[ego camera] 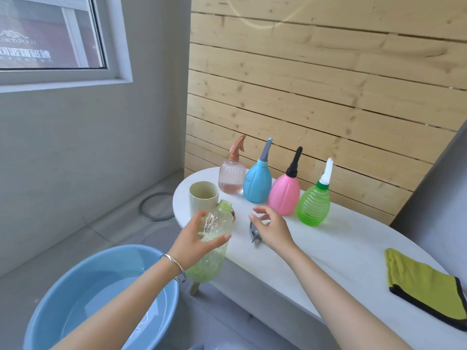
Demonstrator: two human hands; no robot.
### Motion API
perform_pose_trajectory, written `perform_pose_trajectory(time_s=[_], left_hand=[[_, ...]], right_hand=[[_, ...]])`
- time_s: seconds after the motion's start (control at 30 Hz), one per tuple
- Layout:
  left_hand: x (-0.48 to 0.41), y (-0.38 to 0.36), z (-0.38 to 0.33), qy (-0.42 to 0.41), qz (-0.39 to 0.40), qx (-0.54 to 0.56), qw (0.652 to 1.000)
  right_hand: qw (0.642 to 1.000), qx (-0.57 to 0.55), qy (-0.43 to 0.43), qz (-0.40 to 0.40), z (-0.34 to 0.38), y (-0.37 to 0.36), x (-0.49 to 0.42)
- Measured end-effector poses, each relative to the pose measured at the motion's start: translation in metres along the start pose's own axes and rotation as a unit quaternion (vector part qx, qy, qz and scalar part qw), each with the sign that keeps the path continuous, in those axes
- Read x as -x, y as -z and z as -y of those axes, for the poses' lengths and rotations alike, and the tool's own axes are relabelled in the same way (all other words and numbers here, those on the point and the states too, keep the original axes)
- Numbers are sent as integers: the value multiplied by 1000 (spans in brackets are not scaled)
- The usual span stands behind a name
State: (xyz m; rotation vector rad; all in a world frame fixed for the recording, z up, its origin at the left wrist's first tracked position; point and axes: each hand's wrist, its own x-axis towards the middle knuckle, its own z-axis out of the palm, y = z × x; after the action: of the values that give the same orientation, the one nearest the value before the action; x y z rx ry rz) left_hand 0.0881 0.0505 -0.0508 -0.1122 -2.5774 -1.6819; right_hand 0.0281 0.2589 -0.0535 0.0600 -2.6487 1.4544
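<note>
Translucent light-green plastic bottle [217,221], uncapped, is tilted, neck up and away from the person, over the near left edge of the white oval table [328,251]. The left hand [199,239] grips it round the middle, thumb across the front; a silver bracelet [174,266] sits on that wrist. The right hand [274,229] is over the table just right of the bottle, fingers spread and loosely bent, holding nothing. A grey spray head [254,234] lies on the table beneath it; contact cannot be determined.

Along the back of the table, left to right:
- beige cup [203,195]
- clear pink trigger spray bottle [232,179]
- blue squeeze bottle [257,184]
- pink squeeze bottle [284,197]
- green ribbed squeeze bottle [313,207]

A yellow-green cloth with black edging [424,281] lies at the table's right end. A blue plastic basin [83,263] containing water stands on the floor, lower left.
</note>
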Motion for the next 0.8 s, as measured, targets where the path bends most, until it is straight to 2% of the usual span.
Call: perform_pose_trajectory(time_s=[0.13, 0.23, 0.43, 0.6, 0.7, 0.8], left_hand=[[9, 24, 4, -17, -38, 3, 999], [15, 50, 15, -16, -58, -11, 998], [35, 122, 66, 37, -104, -50, 993], [61, 182, 120, 103, -156, -94, 978], [80, 204, 164, 151, -176, -100, 968], [96, 211, 215, 199, -182, -97, 958]], right_hand=[[996, -78, -26, 31, 22, -37, -11], [996, -62, -57, 31, 22, -60, -23], [988, -153, 9, 27, 48, -92, -24], [967, -221, 42, 124, 84, -149, -26], [961, -202, 33, 187, 87, -211, -24], [959, -124, 12, 254, 58, -287, -18]])
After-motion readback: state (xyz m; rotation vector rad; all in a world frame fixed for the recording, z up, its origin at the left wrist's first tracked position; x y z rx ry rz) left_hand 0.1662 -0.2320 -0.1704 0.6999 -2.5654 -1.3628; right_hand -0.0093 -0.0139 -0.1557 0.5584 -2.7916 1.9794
